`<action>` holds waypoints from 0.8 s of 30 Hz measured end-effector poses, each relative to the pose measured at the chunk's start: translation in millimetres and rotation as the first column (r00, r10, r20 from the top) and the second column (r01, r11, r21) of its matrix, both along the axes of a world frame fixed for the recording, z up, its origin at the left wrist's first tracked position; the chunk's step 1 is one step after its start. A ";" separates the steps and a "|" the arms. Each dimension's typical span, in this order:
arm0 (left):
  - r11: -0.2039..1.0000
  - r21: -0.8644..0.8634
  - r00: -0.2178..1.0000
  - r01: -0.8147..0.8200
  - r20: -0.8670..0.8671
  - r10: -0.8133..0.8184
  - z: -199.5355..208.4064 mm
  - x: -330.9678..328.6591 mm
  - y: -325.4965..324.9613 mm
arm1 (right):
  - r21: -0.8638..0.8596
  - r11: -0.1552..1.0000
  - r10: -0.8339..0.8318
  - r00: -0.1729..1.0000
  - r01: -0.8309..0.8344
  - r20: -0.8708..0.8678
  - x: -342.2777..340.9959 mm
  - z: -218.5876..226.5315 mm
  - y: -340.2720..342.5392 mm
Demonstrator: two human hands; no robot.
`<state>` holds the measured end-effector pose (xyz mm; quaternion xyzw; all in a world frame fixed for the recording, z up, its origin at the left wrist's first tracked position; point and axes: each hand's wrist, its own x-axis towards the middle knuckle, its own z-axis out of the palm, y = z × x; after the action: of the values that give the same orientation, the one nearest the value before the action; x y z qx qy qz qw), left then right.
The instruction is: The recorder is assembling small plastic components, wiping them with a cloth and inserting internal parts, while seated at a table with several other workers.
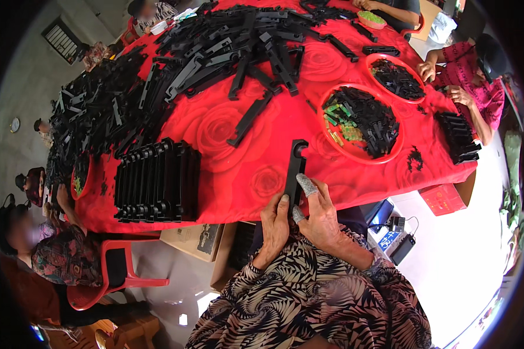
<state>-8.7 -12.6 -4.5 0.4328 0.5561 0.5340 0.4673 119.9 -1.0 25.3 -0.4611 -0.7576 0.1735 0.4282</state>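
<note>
A long black plastic part (296, 166) with a rounded hook-like end points away from me at the table's near edge. My left hand (275, 225) is closed on its lower left side, thumb on top. From the right, my right hand (320, 220) grips the same part, and grey coverings wrap two of its fingertips. What the fingertips press on is too small to make out. To the left stands a neat stack of similar black parts (157, 183). A red round tray (399, 142) at the right holds small black pieces and some green and yellow ones.
A large heap of black parts (215, 52) covers the table's far and left side on the red rose-patterned cloth (215, 128). Another red tray (416, 100) sits at far right, near a co-worker in pink (489, 87). A red chair (134, 273) and cardboard boxes (192, 239) stand below left.
</note>
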 end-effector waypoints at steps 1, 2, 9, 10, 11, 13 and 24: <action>1.000 0.009 1.000 -0.020 0.024 0.020 0.3 0.7 -0.9 | 0.001 1.000 -0.007 1.000 0.007 0.004 -0.1 1.9 0.0; 1.000 -0.012 0.999 -0.027 0.044 0.027 2.7 1.3 -1.6 | -0.013 1.000 -0.002 1.000 0.002 0.008 -0.3 4.0 0.9; 0.999 0.032 1.000 -0.011 -0.020 0.012 3.8 1.8 0.9 | -0.145 0.989 0.031 0.999 -0.028 0.015 3.9 -0.6 13.9; 1.000 0.022 1.000 -0.007 -0.001 0.007 1.4 0.3 1.9 | -0.144 0.988 0.051 0.999 -0.049 0.010 5.0 -3.7 15.7; 1.000 0.025 1.000 0.000 0.002 0.000 1.3 -1.5 1.2 | -0.143 0.987 0.071 0.997 -0.069 0.006 5.9 -9.4 18.2; 1.000 0.013 0.998 0.021 -0.066 -0.021 4.8 -3.3 1.8 | -0.138 0.989 0.055 0.998 -0.053 0.011 5.9 -16.3 19.9; 0.999 0.042 1.000 0.008 -0.010 -0.008 5.5 -0.5 -0.8 | 0.036 0.998 -0.044 0.999 0.043 0.027 2.0 -19.8 22.4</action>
<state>-9.2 -13.4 1.0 0.4474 0.5454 0.5415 0.4573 121.9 21.4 5.5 -0.4721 -0.7563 0.1443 0.4293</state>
